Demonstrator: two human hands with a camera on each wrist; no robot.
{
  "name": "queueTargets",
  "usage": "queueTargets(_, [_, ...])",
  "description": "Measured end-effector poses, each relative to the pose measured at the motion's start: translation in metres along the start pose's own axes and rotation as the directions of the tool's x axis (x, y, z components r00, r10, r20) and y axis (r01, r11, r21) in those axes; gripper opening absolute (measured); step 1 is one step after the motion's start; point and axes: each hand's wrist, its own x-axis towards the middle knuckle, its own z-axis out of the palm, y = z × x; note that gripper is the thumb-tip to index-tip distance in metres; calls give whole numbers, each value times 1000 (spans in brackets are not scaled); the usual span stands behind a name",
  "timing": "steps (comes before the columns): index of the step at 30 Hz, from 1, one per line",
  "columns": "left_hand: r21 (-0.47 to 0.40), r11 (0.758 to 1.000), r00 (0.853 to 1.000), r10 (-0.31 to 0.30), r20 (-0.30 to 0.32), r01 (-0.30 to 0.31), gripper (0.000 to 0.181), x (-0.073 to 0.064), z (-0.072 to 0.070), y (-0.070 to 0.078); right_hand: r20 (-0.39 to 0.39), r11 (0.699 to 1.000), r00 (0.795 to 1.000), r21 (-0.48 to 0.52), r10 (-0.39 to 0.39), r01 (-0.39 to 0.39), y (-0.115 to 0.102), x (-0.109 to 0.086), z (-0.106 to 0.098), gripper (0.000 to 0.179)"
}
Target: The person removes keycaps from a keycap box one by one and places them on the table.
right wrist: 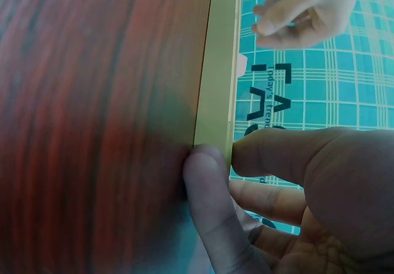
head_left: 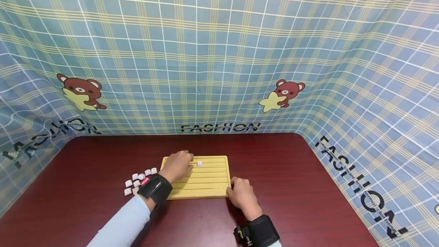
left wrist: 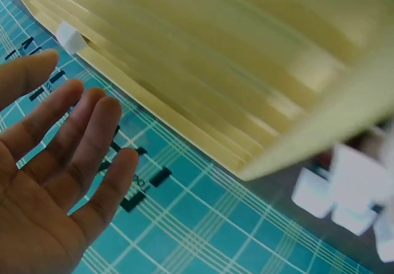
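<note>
A yellow ridged tray (head_left: 202,180) lies on the table, with one small white block (head_left: 200,163) near its far edge. My left hand (head_left: 178,166) is over the tray's left part, to the left of that block. In the left wrist view, the left hand's (left wrist: 68,157) fingers are loosely spread and hold nothing; the white block (left wrist: 70,37) is just beyond the fingertips. My right hand (head_left: 242,195) is at the tray's near right corner. The right wrist view shows its thumb and a finger (right wrist: 209,181) pinching the tray's edge (right wrist: 217,71).
Several white blocks (head_left: 137,183) lie in a loose group left of the tray, partly hidden by the left wrist. The dark red table (head_left: 291,193) is bordered by a checked blue curtain (head_left: 212,87) at the back and sides.
</note>
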Motion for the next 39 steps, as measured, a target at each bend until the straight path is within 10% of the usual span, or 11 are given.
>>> queueTargets(39, [-6, 998, 998, 60, 36, -60, 26, 31, 24, 28, -39, 1000, 999, -11, 5, -6, -1, 2, 2, 22])
